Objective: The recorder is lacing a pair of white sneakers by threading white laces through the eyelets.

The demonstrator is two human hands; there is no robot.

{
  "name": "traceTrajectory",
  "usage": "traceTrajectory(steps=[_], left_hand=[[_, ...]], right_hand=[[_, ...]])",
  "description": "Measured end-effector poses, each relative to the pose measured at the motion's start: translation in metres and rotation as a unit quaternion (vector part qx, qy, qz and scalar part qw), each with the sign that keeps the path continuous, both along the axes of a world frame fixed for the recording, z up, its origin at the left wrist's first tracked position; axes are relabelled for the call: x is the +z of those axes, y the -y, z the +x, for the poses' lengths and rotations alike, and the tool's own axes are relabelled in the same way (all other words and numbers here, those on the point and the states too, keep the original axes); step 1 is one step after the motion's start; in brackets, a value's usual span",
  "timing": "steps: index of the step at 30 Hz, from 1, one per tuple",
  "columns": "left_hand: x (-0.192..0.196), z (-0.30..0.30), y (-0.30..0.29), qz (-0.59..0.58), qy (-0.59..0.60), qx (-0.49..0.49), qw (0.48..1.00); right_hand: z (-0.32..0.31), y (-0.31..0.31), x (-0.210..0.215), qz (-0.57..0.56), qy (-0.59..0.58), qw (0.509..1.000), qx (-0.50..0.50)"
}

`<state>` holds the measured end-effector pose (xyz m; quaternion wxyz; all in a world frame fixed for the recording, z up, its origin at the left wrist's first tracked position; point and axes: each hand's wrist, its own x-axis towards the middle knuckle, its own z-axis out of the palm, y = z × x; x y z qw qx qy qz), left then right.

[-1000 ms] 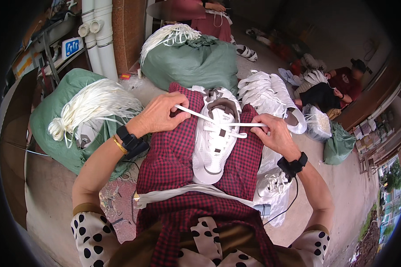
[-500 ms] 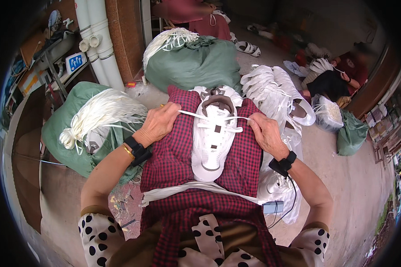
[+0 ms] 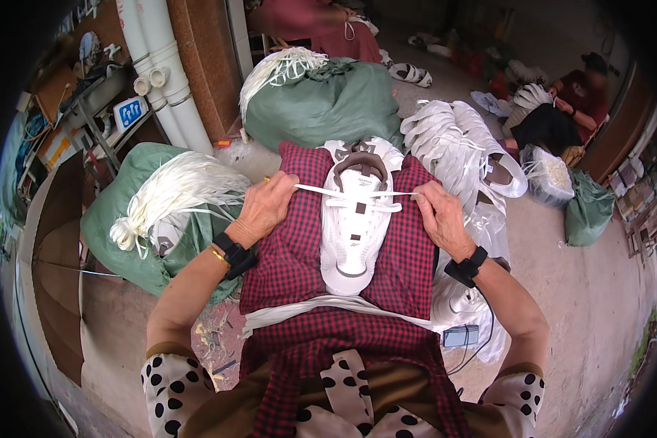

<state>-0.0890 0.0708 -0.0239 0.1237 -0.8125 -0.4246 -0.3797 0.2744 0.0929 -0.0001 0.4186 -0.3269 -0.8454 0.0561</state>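
Observation:
A white sneaker (image 3: 350,252) with a dark lining lies on my red-and-black checked apron (image 3: 277,252), its toe toward me. A white shoelace (image 3: 311,189) runs through its upper lace holes, both ends drawn out sideways. My left hand (image 3: 269,208) pinches one end, left of the shoe. On the other side, my right hand (image 3: 443,217) grips the opposite end between thumb and fingers. Both stretches of lace look taut. Behind this shoe, part of another white shoe (image 3: 387,155) shows. A strand of white laces (image 3: 328,304) lies across my lap.
At left, a green sack (image 3: 113,219) carries a bundle of white laces (image 3: 190,182); another green sack (image 3: 321,102) stands ahead. Many white shoes (image 3: 449,135) are piled at right. One person (image 3: 580,98) sits at far right, another in dark red (image 3: 299,22) at the back.
The whole view has shifted slightly, moving the scene to the right. Both hands keep hold of the lace ends, and the right stretch of lace looks straighter.

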Motion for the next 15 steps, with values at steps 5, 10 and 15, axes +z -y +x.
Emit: traceTrajectory(steps=[5, 10, 15], left_hand=[[0.003, 0.002, -0.001, -0.005, -0.009, 0.011, 1.0], [0.014, -0.026, 0.001, -0.01, -0.079, 0.017, 0.997], [0.019, -0.069, 0.007, -0.004, -0.08, 0.074, 0.994]], right_hand=[[0.002, -0.001, 0.001, 0.006, 0.009, 1.0, -0.004], [0.022, -0.009, 0.018, 0.035, 0.102, 0.994, -0.02], [0.078, -0.006, 0.051, 0.057, 0.178, 0.979, -0.078]])
